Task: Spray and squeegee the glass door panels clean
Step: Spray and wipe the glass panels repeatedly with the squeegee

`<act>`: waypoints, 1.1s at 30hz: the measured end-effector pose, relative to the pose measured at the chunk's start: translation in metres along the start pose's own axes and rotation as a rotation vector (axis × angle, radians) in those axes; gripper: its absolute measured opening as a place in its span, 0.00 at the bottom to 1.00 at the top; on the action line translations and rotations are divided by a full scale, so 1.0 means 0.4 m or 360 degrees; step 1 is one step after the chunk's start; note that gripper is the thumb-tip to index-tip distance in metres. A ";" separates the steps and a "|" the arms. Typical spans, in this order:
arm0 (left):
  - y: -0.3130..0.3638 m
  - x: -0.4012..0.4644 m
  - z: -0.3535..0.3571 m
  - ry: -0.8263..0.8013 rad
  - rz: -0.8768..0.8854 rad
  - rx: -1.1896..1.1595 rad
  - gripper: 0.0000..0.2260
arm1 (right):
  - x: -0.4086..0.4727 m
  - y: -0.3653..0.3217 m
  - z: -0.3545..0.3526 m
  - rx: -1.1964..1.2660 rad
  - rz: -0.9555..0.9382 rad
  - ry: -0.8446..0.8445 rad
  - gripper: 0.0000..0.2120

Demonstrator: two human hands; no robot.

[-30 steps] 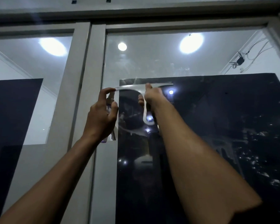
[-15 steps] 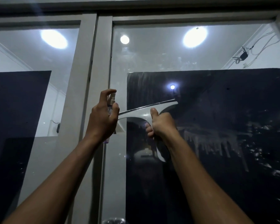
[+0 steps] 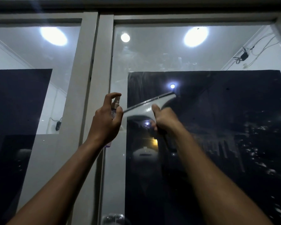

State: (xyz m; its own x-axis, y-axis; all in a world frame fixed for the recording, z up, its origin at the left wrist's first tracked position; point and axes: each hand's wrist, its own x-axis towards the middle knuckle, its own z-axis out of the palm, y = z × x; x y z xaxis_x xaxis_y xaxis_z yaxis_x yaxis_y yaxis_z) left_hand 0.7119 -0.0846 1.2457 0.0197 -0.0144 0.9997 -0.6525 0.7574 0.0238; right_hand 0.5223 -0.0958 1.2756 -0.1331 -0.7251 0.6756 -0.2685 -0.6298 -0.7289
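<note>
My right hand [image 3: 165, 120] grips the handle of a white squeegee [image 3: 150, 106], whose blade lies tilted against the right glass panel [image 3: 217, 111], its right end higher. My left hand [image 3: 106, 120] holds a small spray bottle [image 3: 115, 103] upright beside the blade's left end, index finger curled over the nozzle. Wet streaks and drips [image 3: 217, 143] run down the dark part of the right panel. The left glass panel [image 3: 31, 95] is beyond the frame.
Two pale door frame posts [image 3: 94, 78] stand between the panels, just behind my left hand. A round door knob [image 3: 113, 219] shows at the bottom edge. Ceiling lights [image 3: 195, 36] and loose cables [image 3: 243, 54] reflect in the glass.
The squeegee has come down the right panel from the top of the dark area and tilted, its left end dropping. My left hand kept the bottle in about the same place.
</note>
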 end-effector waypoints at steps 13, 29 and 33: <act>0.027 -0.052 0.056 -0.0049 -0.0078 -0.0010 0.16 | 0.089 -0.104 -0.025 -0.0348 -0.0193 -0.0020 0.22; 0.095 -0.114 0.174 -0.0082 -0.0143 -0.0097 0.16 | 0.119 -0.002 -0.234 -0.1801 -0.0551 -0.0107 0.32; 0.122 -0.123 0.209 -0.0084 -0.0146 -0.0149 0.15 | 0.099 0.088 -0.435 -0.1806 -0.0436 -0.0154 0.33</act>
State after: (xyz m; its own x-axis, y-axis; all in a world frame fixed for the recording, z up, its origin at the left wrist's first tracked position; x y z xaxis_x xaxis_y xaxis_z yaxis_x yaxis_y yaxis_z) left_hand 0.6158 -0.1014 1.1982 0.0347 -0.1190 0.9923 -0.5762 0.8089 0.1172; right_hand 0.3416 -0.0981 1.2960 0.1211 -0.6529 0.7477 -0.9810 -0.1938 -0.0103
